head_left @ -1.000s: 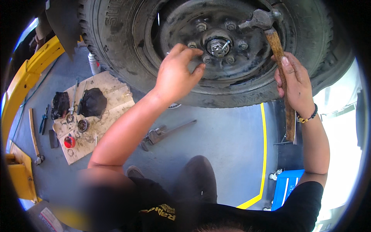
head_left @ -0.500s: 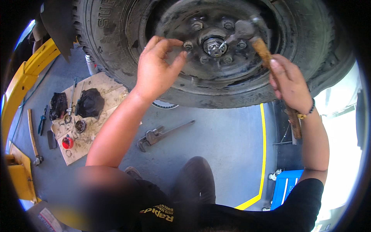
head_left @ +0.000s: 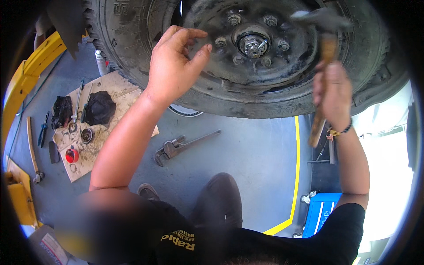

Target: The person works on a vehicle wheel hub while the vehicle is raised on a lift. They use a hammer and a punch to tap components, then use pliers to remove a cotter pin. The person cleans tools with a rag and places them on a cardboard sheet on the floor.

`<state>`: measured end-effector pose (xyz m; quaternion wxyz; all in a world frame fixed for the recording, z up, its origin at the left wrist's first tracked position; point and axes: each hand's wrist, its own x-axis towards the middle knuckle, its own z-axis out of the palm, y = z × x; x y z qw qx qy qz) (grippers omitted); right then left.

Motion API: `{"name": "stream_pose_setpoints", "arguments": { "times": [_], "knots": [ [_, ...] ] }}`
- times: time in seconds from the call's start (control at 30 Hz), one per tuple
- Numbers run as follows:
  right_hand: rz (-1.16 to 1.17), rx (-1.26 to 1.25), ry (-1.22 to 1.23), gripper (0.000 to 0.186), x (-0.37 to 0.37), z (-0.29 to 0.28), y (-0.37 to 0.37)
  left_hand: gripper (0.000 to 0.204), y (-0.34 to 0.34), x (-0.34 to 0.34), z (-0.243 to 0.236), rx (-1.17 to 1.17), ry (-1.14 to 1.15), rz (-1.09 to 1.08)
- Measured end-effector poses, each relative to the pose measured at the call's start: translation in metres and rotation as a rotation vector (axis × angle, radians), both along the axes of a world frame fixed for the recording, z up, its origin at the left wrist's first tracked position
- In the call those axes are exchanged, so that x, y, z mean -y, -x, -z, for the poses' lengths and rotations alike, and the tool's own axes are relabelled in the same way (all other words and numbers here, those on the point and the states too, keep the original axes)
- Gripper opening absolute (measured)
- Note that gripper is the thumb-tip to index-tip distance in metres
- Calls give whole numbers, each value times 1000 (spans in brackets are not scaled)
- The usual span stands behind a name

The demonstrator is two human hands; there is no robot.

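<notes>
A black tyre (head_left: 119,35) on its dark steel wheel (head_left: 229,75) fills the top of the head view, with lug nuts around a central hub nut (head_left: 253,50) and a bright pin (head_left: 263,44) standing out from it. My left hand (head_left: 175,64) is raised at the left of the wheel, fingers loosely bent and apart, holding nothing. My right hand (head_left: 331,90) grips the wooden handle of a hammer (head_left: 327,46), whose blurred metal head is over the upper right of the rim, right of the hub nut.
On the floor at left, stained cardboard (head_left: 77,172) holds dark rags, tools, a greasy ring and a red container (head_left: 72,155). A pipe wrench (head_left: 174,149) lies below the tyre. A yellow lift arm (head_left: 33,66) and long-handled hammer (head_left: 30,141) are at far left, a blue case (head_left: 322,207) lower right.
My left hand has moved up and left, away from the hub. The hammer dipped leftward toward the hub pin, then rose back up to the right, its head now blurred by motion.
</notes>
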<state>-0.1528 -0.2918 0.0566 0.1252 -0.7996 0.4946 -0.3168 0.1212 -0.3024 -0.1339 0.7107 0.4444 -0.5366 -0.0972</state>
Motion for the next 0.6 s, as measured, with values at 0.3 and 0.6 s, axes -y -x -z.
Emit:
{"name": "stream_pose_setpoints", "arguments": {
  "times": [0.3, 0.6],
  "knots": [
    [-125, 50, 31, 40, 1, -22, -2, 25, -16, -5, 5, 3, -20, -29],
    [17, -109, -124, 42, -7, 10, 6, 28, -8, -3, 14, 52, -82, 27]
  ]
}}
